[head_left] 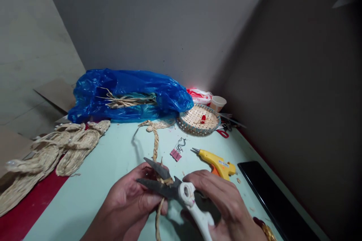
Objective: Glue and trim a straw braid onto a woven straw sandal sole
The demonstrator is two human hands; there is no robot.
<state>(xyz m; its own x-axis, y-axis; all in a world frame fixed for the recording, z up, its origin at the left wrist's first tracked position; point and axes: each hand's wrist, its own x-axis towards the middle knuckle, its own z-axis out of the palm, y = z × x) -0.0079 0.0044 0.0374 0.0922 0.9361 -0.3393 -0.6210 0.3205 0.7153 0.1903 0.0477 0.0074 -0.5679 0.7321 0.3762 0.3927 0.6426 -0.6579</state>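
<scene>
My left hand [135, 196] is closed on a braided straw cord [156, 145], which runs up across the table and hangs down below my fingers. In my right hand [223, 199] is a pair of white-handled scissors [183, 196]. Their dark blades are spread, with a bit of the straw between them, close to my left fingertips. Part of the cord is hidden behind the blades and my fingers. Beyond my hands a pink binder clip [175, 154] lies on the table, and a yellow glue gun [216, 162] rests to its right.
A blue plastic bag [135, 83] with straw strands lies at the back by the wall. Right of it stand a round woven basket [195, 130] and a paper cup [218, 102]. Braided straw soles [76, 150] line the left edge. A black flat device [277, 196] lies at right.
</scene>
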